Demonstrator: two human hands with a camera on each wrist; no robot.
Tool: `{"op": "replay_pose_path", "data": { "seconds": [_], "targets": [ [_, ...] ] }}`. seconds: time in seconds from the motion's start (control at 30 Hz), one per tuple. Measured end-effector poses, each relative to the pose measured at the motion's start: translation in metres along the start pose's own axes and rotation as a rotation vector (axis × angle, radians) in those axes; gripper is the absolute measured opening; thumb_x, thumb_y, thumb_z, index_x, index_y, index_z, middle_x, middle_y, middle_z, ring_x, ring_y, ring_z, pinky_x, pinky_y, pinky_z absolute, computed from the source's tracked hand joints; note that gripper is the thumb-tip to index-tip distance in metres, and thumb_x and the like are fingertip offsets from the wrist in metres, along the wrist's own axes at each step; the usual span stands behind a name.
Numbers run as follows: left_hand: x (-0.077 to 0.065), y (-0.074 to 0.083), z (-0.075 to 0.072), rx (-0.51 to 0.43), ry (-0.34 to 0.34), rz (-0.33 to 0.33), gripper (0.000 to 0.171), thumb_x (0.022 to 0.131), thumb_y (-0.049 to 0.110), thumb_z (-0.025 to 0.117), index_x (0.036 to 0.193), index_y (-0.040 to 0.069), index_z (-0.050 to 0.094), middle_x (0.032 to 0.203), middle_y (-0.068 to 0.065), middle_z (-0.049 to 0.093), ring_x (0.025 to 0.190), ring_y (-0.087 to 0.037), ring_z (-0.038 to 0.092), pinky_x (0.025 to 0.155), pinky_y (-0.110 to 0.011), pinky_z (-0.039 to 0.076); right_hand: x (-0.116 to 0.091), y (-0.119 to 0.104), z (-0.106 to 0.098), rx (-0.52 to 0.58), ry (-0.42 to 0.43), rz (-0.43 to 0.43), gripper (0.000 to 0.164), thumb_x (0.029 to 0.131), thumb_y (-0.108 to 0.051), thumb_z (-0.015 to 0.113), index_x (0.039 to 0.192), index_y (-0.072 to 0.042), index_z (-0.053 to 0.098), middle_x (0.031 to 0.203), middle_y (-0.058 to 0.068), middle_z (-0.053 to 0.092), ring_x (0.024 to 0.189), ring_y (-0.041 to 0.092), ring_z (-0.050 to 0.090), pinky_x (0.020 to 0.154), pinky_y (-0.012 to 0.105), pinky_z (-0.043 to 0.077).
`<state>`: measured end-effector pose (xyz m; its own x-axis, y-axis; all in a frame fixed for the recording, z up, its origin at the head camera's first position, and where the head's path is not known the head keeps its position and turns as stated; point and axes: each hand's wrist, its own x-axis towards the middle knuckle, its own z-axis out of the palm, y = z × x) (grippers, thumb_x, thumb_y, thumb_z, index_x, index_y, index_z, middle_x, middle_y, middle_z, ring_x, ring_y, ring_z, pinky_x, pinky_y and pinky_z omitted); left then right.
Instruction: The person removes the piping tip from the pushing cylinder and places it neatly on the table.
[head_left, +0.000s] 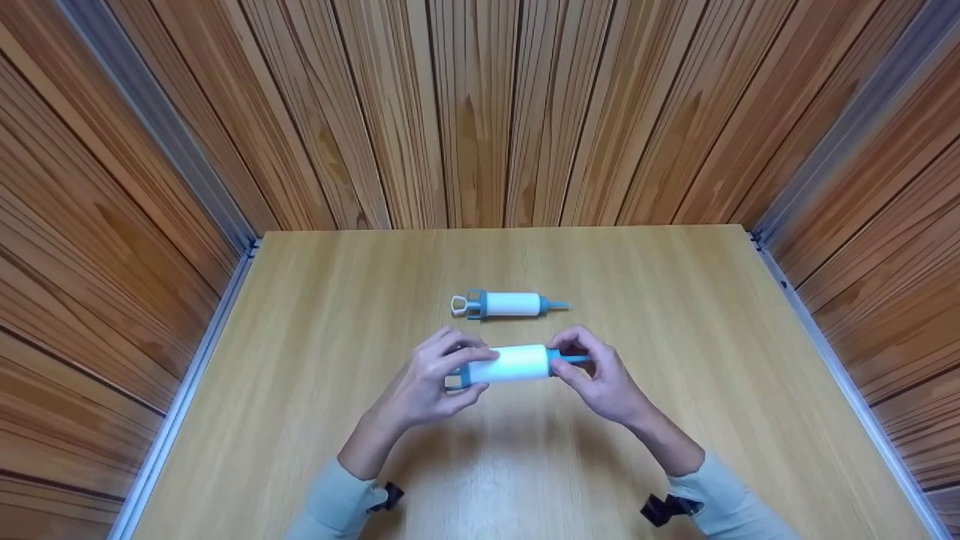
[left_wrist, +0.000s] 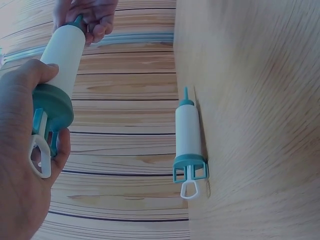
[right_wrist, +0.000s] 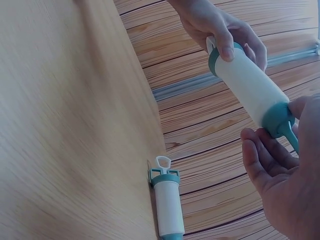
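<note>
Both hands hold a balloon pump [head_left: 517, 363], a white cylinder with teal end caps, a thin teal nozzle and a white loop handle, level above the table. My left hand [head_left: 439, 375] grips the handle end, with the thumb lying along the white barrel in the left wrist view. At the other end, my right hand [head_left: 604, 382] pinches the teal cap [right_wrist: 276, 119] at the base of the nozzle. A second balloon pump [head_left: 513, 304] of the same kind lies on the table just beyond the hands, nozzle toward the right.
The wooden table [head_left: 300, 315] has wood-plank walls [head_left: 480, 112] at the back and both sides. Metal rails [head_left: 184, 405] run along the table's sides. A black clip or strap [head_left: 667, 510] shows at each sleeve cuff.
</note>
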<state>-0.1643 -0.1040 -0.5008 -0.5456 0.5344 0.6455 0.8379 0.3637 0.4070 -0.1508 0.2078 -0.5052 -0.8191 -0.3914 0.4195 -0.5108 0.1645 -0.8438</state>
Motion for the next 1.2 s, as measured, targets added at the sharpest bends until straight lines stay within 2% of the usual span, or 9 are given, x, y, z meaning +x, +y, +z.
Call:
{"op": "replay_pose_path", "data": {
  "seconds": [0.13,0.37,0.63,0.93,1.2],
  "targets": [
    [-0.0008,-0.0006,-0.0011,0.0,-0.007,-0.009,0.043,0.089,0.015,0.095,0.13,0.013,0.081,0.127,-0.01,0.079,0.116,-0.027,0.072,0.095,-0.04,0.07,-0.0002,0.0022,-0.0005,0.017,-0.009,-0.028,0.024,0.106,0.006,0.069,0.129,0.007,0.062,0.121,0.025,0.068,0.11,0.013,0.071,0.097,0.021,0.063],
    [-0.0013,-0.0004,-0.001,-0.004,0.002,-0.014,0.043,0.087,0.014,0.096,0.128,0.012,0.082,0.124,-0.011,0.079,0.113,-0.028,0.072,0.092,-0.039,0.07,0.0015,0.0023,0.0022,0.037,0.005,-0.041,0.029,0.1,0.016,0.068,0.127,0.011,0.061,0.121,0.023,0.067,0.11,0.006,0.07,0.095,0.02,0.063],
    [-0.0016,-0.0003,-0.0025,0.014,-0.007,0.003,0.048,0.088,0.013,0.095,0.135,0.015,0.081,0.124,-0.011,0.078,0.112,-0.027,0.071,0.09,-0.036,0.068,0.0038,0.0015,0.0019,-0.005,0.023,-0.001,0.02,0.106,0.01,0.062,0.126,0.007,0.063,0.117,0.024,0.069,0.106,0.005,0.071,0.089,0.023,0.065],
    [-0.0035,0.0002,-0.0044,0.041,-0.029,0.002,0.055,0.089,0.015,0.096,0.142,0.019,0.08,0.126,-0.011,0.076,0.115,-0.028,0.069,0.09,-0.036,0.068,0.0055,0.0002,0.0027,0.011,0.011,0.032,0.016,0.109,0.008,0.061,0.125,0.008,0.063,0.115,0.028,0.069,0.105,0.004,0.072,0.087,0.023,0.066],
    [-0.0058,-0.0013,-0.0045,0.045,-0.02,0.015,0.055,0.088,0.014,0.096,0.141,0.018,0.08,0.125,-0.012,0.076,0.114,-0.028,0.07,0.088,-0.035,0.068,0.0048,-0.0015,0.0057,0.018,0.017,0.056,0.016,0.108,0.007,0.064,0.124,0.008,0.063,0.115,0.017,0.07,0.104,0.006,0.072,0.087,0.024,0.066]
  ]
}}
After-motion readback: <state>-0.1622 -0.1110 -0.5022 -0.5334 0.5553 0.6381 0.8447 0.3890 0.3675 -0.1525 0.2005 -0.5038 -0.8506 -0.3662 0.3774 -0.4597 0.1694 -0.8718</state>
